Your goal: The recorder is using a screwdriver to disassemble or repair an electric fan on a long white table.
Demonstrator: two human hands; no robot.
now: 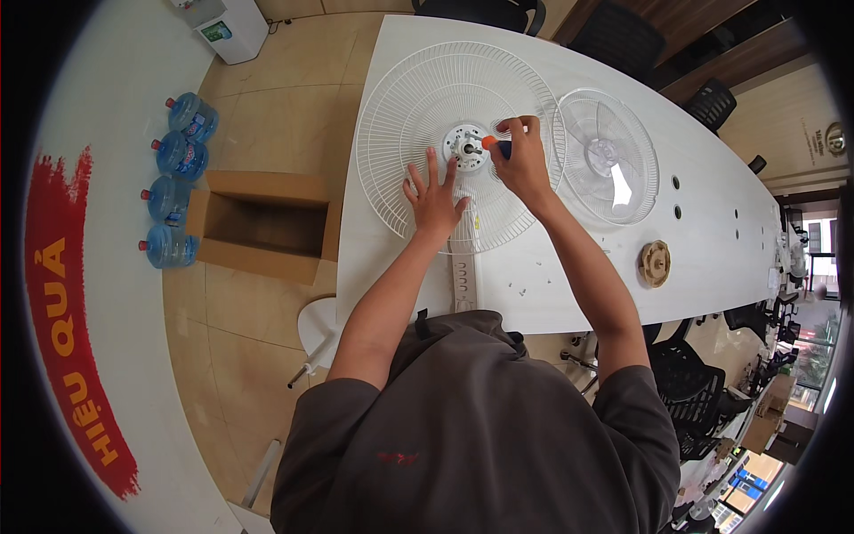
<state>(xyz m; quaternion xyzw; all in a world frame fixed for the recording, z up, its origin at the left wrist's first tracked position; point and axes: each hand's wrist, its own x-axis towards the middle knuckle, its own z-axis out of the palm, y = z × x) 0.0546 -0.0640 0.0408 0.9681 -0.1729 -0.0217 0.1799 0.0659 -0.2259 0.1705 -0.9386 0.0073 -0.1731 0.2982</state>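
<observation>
A large white wire fan grille [400, 116] lies on the white desk [569, 294], its round hub [456, 160] facing up near the middle. The right hand [527, 160] is closed around a screwdriver [501, 148] with an orange and dark handle, held over the right side of the hub. The left hand [436, 203] is wide, fingers spread across the grille just below and left of the hub, the fingertips close to its edge. Below the grille, toward the person, runs a white control column [463, 278] with a row of buttons. To the right, a second round grille [650, 169] lies with clear fan blades [614, 133]; nearer the person are a tan round part [655, 264] and scattered small screws [523, 292]. An open cardboard box [258, 267] stands on the floor beside four blue water bottles [169, 201].
</observation>
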